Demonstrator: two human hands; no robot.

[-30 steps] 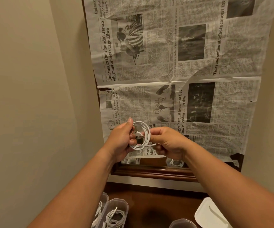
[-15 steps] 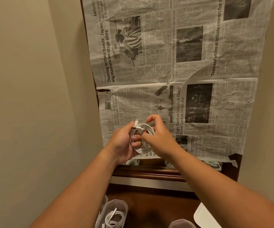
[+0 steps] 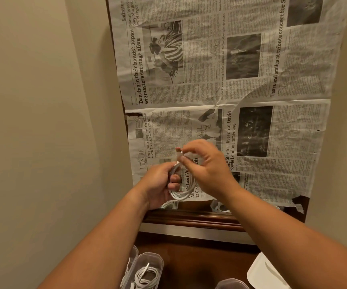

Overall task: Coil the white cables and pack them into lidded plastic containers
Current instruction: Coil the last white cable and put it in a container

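Observation:
I hold a coiled white cable point(image 3: 182, 193) up in front of the newspaper-covered mirror. My left hand point(image 3: 160, 184) grips the left side of the coil, fingers curled round its loops. Above it, my right hand point(image 3: 206, 165) pinches the cable's plug end between thumb and fingertips at the top of the coil. Below, on the dark wooden surface, a clear plastic container point(image 3: 147, 272) holds a coiled white cable, and a second container point(image 3: 132, 265) stands partly hidden behind my left forearm.
Newspaper point(image 3: 220, 80) covers a wood-framed mirror point(image 3: 189, 217) on the wall ahead. A white lid point(image 3: 266, 272) lies at the lower right, and the rim of another clear container point(image 3: 232, 283) shows at the bottom edge. Beige walls close in on both sides.
My right hand has moved from the coil's right side up over its top, bringing the plug end with it. My left hand keeps its grip on the coil.

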